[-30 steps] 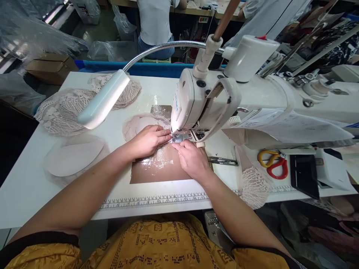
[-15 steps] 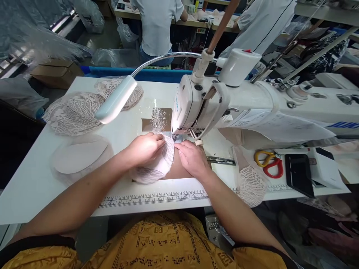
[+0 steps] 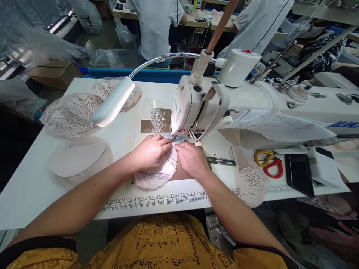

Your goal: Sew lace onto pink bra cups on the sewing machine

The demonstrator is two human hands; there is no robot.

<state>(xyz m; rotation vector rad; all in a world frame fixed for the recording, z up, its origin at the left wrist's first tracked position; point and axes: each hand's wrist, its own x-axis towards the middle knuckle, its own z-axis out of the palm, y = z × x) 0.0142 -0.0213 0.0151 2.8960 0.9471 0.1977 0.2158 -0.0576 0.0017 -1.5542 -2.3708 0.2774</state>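
Both your left hand (image 3: pixel 150 151) and right hand (image 3: pixel 192 160) are pinching the pale pink lace cup (image 3: pixel 157 178) at its far tip under the white sewing machine (image 3: pixel 196 99), its length trailing toward you.

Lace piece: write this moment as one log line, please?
left hand: grips lace piece | right hand: grips it too | sewing machine: needle end beside them

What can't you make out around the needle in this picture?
Head view:
Needle: hidden behind the sewing machine and the fingers of both hands.
Lace piece: mostly covered by the left hand and right hand; whether they pinch or press it is unclear.
Ruler numbers: too small to read.
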